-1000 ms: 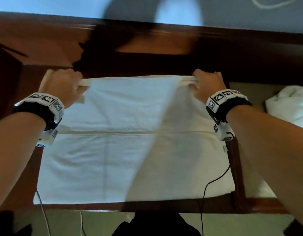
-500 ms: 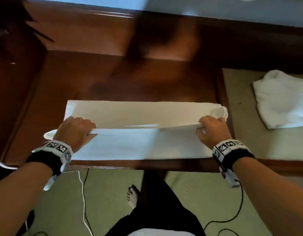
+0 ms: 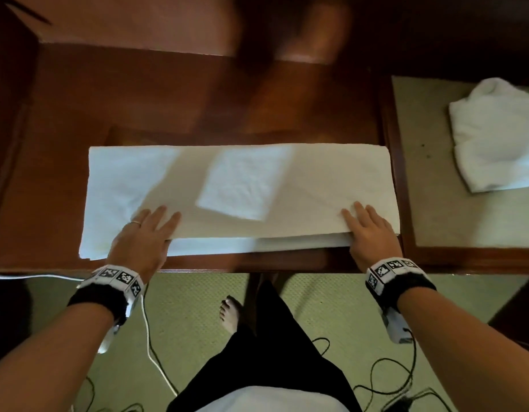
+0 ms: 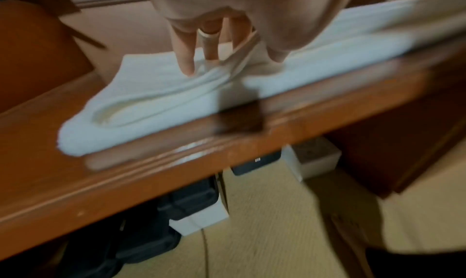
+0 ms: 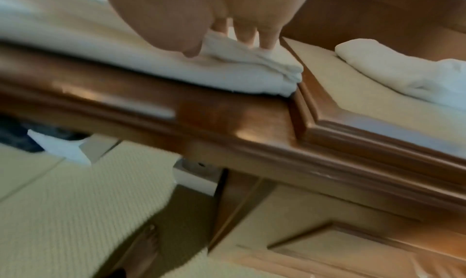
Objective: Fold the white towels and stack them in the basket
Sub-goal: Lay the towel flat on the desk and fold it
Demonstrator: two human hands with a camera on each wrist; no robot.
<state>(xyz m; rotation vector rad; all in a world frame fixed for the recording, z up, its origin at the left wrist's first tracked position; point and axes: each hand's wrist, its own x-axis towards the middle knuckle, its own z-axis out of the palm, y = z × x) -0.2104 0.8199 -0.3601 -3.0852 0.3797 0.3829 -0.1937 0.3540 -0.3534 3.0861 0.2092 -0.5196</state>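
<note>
Item: white towel [image 3: 316, 179], now doubled into a long strip on my bench [image 3: 64, 173], no longer lifted. Left hand [image 3: 144, 239] and right hand [image 3: 369, 233] released, flat, pressing its near edge. Crosswise folds remain; basket unseen.

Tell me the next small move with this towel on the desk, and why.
Probably bring one short end over to the other. The towel lies as a long, narrow band on the desk, with the left hand and right hand resting flat near its two ends.

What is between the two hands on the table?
Only the folded white towel. The head view shows the left hand and right hand pressing flat on its near edge, with nothing else between them.
</note>
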